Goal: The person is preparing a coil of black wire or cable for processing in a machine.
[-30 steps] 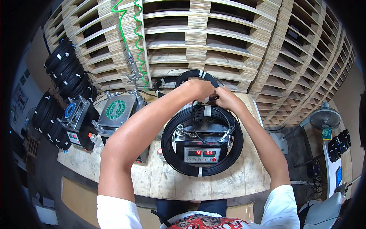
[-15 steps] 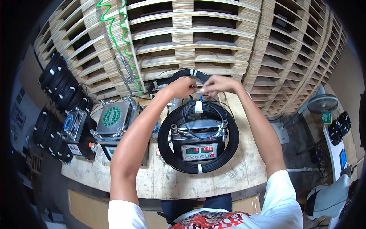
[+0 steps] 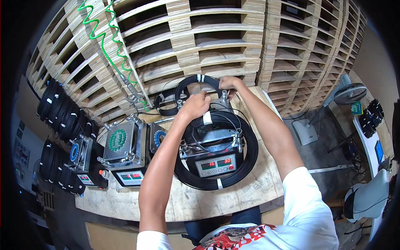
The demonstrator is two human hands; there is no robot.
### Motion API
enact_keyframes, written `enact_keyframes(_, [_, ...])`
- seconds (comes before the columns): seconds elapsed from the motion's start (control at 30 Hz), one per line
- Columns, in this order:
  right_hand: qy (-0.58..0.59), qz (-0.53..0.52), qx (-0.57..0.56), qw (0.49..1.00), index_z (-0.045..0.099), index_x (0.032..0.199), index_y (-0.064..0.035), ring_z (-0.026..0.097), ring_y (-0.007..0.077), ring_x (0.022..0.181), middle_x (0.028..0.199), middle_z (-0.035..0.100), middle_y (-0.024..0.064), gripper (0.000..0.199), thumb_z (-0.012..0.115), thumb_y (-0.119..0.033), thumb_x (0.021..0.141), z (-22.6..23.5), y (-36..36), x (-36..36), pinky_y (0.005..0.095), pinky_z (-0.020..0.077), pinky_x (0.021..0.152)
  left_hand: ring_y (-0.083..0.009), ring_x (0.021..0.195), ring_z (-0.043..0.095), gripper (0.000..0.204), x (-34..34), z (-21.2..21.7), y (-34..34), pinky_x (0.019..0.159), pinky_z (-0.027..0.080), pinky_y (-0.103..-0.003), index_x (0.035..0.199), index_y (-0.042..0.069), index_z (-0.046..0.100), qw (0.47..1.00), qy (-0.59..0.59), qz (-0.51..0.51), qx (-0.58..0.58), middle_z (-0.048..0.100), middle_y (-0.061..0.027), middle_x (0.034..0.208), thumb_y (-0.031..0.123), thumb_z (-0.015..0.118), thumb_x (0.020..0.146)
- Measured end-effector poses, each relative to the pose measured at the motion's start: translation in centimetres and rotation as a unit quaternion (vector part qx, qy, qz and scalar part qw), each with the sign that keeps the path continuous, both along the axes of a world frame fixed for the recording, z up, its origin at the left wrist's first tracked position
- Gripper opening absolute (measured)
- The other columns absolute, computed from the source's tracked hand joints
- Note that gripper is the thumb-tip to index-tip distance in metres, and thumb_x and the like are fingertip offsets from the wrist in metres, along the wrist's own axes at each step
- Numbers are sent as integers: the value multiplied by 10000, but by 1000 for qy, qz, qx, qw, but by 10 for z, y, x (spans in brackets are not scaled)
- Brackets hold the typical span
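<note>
Nearside of the curled left hand (image 3: pixel 196 107) and right hand (image 3: pixel 228 84), whose grip I can't make out, a black coil (image 3: pixel 251 160) rings a machine (image 3: pixel 216 166); bare tabletop (image 3: pixel 200 203) spreads to its front edge (image 3: pixel 225 213).

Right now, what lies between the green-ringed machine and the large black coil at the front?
In the head view, a blue-ringed machine stands there; the left forearm lies across too, hiding part of the stretch beside the coil.
</note>
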State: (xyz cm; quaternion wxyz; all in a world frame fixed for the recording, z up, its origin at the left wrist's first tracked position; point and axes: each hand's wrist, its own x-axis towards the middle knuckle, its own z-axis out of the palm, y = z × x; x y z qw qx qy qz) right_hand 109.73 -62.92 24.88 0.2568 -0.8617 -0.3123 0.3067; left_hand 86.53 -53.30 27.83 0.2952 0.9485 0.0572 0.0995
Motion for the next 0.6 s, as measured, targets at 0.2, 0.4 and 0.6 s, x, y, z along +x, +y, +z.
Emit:
enact_keyframes(0.2, [221,-61,282,932,452,1313,-5,716,223,833,1087,614,152,368,560,-98,973,-18,-41,-9,392,648,765,-488,1047,620,466,-9,-6,12,972,472,-518,1181,-22,642,998,-40,32,32,660,-328,1057,309,408,950])
enact_keyframes(0.4, [259,35,360,896,552,1265,-56,607,105,704,904,603,22,335,657,-139,957,-22,-59,-22,220,515,595,-477,1069,616,465,-9,-3,6,984,469,-502,1218,-26,624,998,-48,6,37,657,-320,1089,295,415,955])
enact_keyframes(0.6, [81,-7,133,988,602,1259,-63,420,32,517,723,524,-30,506,631,-476,968,-17,-49,-14,208,301,437,-468,1090,615,459,-7,-1,-5,995,467,-488,1259,-18,606,999,-45,15,8,661,-313,1105,280,436,953])
